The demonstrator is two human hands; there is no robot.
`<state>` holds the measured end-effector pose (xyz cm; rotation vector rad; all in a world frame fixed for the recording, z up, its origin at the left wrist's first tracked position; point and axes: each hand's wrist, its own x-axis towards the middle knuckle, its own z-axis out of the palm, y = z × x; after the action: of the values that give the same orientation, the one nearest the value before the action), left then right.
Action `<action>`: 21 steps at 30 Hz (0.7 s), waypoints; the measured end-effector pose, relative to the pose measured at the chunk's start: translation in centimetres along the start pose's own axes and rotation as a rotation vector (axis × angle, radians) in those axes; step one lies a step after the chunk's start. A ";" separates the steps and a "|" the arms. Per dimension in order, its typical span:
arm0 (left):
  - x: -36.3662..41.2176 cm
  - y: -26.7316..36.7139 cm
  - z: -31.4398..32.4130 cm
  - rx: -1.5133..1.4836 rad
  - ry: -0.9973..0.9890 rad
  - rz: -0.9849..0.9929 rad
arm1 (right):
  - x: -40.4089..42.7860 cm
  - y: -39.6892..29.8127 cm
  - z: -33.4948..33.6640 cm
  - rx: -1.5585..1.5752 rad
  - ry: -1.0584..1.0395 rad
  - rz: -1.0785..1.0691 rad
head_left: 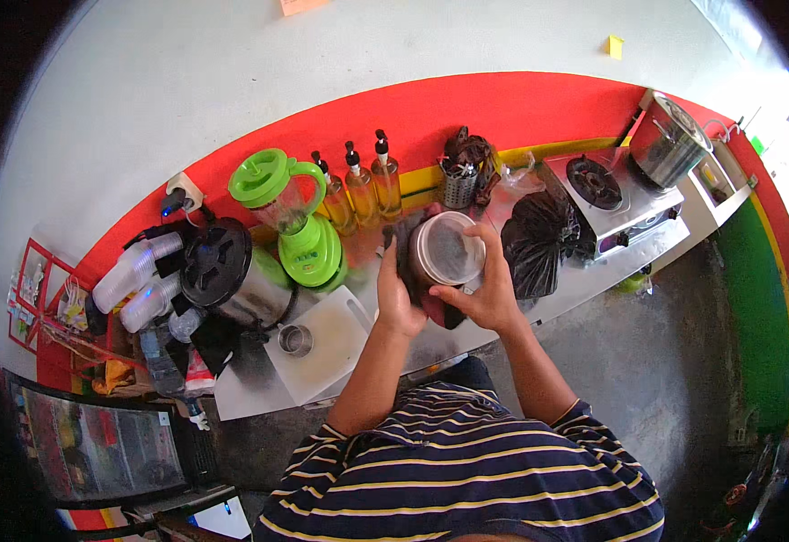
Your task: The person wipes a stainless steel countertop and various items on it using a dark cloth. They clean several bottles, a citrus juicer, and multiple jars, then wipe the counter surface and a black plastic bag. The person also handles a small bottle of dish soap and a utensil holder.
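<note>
Above the white counter (252, 396), I hold a round plastic jar (450, 249) tilted so that its pale-rimmed top faces me. Its top looks translucent, with something dark behind it. My right hand (486, 291) grips the rim from the right, thumb and fingers spread around it. On the other side, my left hand (398, 295) holds a dark cloth (406, 261) against the jar. The left fingertips are partly hidden behind the cloth. A white cutting board (330, 349) lies left of my left forearm, with a small metal cup (295, 340) standing on it.
Along the wall stand a green blender (309, 251), pump bottles (360, 190) and a perforated steel holder (458, 188). To the right are a tied black plastic bag (536, 244) and a gas stove (611, 193) bearing a steel pot (668, 142). A black-lidded metal appliance (245, 284) and stacked plastic cups (140, 271) stand left.
</note>
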<state>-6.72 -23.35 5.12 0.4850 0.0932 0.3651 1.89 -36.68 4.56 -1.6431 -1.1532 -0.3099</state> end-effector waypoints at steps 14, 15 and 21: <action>1.3 1.3 -0.2 -0.219 -0.180 0.054 | -0.6 -1.4 0.1 0.939 -0.219 0.337; 1.0 1.5 0.3 -0.035 -0.185 0.051 | -0.8 -0.5 0.3 0.994 -0.209 0.356; 0.5 1.7 2.3 0.770 -0.380 0.208 | -2.0 0.9 -1.5 1.428 -0.252 0.645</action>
<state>-6.36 -22.77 8.00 1.3240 -0.1978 0.4288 2.09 -38.99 3.21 -0.6419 -0.6067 0.9654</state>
